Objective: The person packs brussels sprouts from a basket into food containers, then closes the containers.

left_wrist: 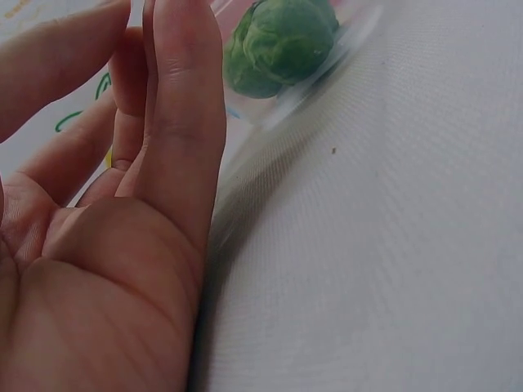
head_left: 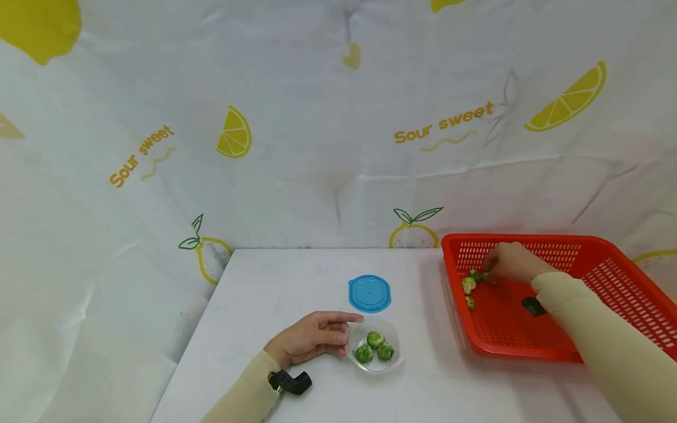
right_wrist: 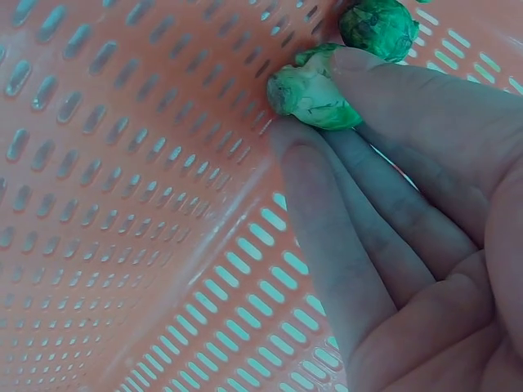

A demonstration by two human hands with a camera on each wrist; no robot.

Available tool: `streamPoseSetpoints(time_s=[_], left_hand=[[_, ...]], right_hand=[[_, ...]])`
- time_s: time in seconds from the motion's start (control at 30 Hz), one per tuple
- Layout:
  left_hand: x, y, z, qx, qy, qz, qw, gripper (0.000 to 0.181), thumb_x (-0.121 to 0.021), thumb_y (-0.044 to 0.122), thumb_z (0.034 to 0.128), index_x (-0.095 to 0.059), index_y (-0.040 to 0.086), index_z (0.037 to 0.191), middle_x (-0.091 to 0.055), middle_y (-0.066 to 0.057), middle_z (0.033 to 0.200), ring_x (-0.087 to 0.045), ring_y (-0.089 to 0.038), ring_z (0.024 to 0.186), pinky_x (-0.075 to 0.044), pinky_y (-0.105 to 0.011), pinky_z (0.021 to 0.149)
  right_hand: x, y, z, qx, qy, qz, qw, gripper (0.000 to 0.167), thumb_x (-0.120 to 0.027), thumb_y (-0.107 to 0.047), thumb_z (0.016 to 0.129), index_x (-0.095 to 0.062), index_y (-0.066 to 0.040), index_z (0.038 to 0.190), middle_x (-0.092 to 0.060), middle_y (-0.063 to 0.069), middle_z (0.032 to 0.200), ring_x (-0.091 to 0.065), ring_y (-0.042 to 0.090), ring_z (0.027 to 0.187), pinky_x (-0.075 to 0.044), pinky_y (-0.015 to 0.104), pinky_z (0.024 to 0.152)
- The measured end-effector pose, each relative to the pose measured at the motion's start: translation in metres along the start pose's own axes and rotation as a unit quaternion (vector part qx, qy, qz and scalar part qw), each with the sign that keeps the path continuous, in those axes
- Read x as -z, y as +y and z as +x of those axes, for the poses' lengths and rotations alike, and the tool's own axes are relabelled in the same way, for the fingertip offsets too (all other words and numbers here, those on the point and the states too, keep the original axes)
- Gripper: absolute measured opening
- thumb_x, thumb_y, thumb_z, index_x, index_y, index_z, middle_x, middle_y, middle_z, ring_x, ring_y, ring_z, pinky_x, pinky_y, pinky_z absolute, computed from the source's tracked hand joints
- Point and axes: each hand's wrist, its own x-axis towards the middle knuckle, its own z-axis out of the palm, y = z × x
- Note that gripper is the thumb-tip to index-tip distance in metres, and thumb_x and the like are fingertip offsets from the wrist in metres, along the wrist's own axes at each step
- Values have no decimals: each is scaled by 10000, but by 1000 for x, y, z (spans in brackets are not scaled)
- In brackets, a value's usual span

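Right hand (head_left: 510, 262) pinches a Brussels sprout (right_wrist: 315, 94), its fingertip grip liable to slip; left hand (head_left: 309, 339), loosely touching the bowl (head_left: 394, 342), could nudge it.

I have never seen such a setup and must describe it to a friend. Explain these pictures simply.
No machine here, just a person's bare left hand and right hand. The wide picture comes from a camera worn on the head; the two close-ups come from small black cameras on the wrists. On the white table sit a blue lid and a clear bowl holding three green sprouts. The left hand touches the bowl; the right hand pinches another sprout inside the red basket.
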Motion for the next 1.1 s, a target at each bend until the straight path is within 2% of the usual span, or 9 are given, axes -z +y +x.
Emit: streamPoseSetpoints(time_s=[0.27, 0.53, 0.7, 0.83, 1.1], left_hand=[[-2, 1, 3, 67, 1, 15, 10000, 549, -686, 67, 1054, -545, 76, 1585, -652, 10, 1081, -728, -114, 942, -650, -290, 934], [-2, 0, 1, 53, 85, 87, 9999, 547, -678, 76, 1061, -538, 73, 1590, -644, 4, 1070, -698, -118, 939, -646, -286, 930], [-3, 0, 0, 65, 128, 45, 9999, 558, -681, 78, 1059, -530, 75, 1596, -646, 9, 1075, -695, -113, 947, -645, -280, 928], [-4, 0, 0, 80, 131, 18, 9999, 563, -682, 76, 1059, -527, 79, 1600, -643, 19, 1082, -692, -99, 952, -645, -272, 928], [-1, 0, 0, -50, 28, 21, 10000, 535, -624, 44, 1082, -510, 50, 1605, -638, 5, 1085, -690, -87, 939, -649, -270, 912]], right_hand=[[3, 4, -9, 37, 9, 38, 10000, 215, -861, -105, 874, -813, 4, 1052, -792, 136, 1012, -699, 284, 909, -649, 536, 852], [11, -6, -22, 58, 18, 54, 10000, 228, -868, -176, 907, -818, -45, 1087, -794, 38, 996, -705, 227, 913, -649, 521, 859], [17, -17, -41, 41, 49, 166, 9998, 301, -863, -217, 923, -804, -42, 1161, -805, 53, 1052, -732, 234, 953, -647, 540, 880], [19, -29, -61, 69, 184, 210, 9996, 297, -853, -231, 936, -811, -68, 1181, -807, 33, 1058, -721, 213, 945, -654, 523, 874], [21, -58, -95, 300, 631, 168, 9974, 249, -878, -277, 916, -844, -194, 1147, -799, -50, 1057, -680, 183, 971, -632, 381, 810]])
